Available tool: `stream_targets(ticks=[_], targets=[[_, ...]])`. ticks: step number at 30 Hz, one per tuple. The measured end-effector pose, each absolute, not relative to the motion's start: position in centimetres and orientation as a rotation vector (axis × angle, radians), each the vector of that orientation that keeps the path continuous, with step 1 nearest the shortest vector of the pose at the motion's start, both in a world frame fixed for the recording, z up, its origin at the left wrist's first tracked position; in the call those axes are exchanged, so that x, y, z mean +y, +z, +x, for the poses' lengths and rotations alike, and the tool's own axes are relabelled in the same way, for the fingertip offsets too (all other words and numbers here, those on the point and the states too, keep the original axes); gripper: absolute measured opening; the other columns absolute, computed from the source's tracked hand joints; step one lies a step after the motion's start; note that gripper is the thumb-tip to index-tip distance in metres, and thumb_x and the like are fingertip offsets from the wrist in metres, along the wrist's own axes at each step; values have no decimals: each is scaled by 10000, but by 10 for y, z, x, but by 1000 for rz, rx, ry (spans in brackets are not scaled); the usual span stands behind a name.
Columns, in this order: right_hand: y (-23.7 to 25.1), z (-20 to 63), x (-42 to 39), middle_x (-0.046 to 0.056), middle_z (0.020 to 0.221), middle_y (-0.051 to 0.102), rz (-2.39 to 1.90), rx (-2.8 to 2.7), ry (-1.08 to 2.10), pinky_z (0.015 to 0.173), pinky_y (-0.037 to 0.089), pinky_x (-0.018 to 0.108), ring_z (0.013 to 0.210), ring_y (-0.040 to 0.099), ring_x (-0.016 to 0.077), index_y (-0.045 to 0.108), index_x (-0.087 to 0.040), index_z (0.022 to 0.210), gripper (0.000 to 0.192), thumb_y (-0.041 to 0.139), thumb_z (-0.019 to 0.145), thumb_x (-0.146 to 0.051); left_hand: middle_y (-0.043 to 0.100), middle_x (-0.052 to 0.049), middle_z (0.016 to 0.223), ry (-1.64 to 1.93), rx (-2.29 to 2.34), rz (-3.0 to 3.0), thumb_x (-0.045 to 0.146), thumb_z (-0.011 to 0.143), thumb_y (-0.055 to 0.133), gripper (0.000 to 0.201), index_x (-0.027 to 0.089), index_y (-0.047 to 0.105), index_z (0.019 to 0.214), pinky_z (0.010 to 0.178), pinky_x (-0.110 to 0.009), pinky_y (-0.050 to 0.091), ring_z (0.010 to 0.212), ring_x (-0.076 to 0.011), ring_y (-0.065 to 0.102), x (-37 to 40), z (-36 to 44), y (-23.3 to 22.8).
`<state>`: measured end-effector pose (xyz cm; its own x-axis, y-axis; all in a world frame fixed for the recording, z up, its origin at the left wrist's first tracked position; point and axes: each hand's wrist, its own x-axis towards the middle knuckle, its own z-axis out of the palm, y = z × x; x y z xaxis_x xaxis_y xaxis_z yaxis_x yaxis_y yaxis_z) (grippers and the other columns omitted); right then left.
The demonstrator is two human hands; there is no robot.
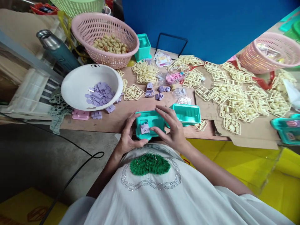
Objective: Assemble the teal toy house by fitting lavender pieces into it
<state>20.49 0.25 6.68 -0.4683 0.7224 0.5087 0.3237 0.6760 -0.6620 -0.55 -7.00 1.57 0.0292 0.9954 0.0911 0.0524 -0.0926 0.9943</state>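
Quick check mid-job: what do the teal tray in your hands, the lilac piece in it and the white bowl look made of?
Teal tray: likely moulded plastic, smooth, uniform colour, slight sheen. Lilac piece: apparently matte plastic, crisp moulded edges. White bowl: probably plastic or melamine, smooth and glossy; the look leaves it open.

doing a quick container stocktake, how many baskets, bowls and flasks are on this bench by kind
pink plastic mesh baskets: 2, one holding tan pieces, one at far right
pale green plastic mesh basket: 1
white round plastic bowl of purple parts: 1
dark steel-capped flask: 1
total: 5
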Motion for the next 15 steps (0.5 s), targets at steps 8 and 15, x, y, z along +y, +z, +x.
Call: stream_targets(ticks=[8,15], targets=[[62,201,-11,170,1522,575,-869,-2021,806,1185,472,596,1432,534,349,420,-284,1619,706,712,989,-413,545,-95,1555,1329,1313,1258,602,965,639,550,301,511,1408,1247,-495,446,1481,-328,516,-72,12,29],[64,194,-18,183,1532,530,-948,-1928,930,1243,398,614,1478,481,353,513,-253,1507,610,726,971,-453,565,-100,1517,1444,1334,1245,539,979,652,454,277,553,1337,1233,-478,441,1458,-311,530,-74,21,25]])
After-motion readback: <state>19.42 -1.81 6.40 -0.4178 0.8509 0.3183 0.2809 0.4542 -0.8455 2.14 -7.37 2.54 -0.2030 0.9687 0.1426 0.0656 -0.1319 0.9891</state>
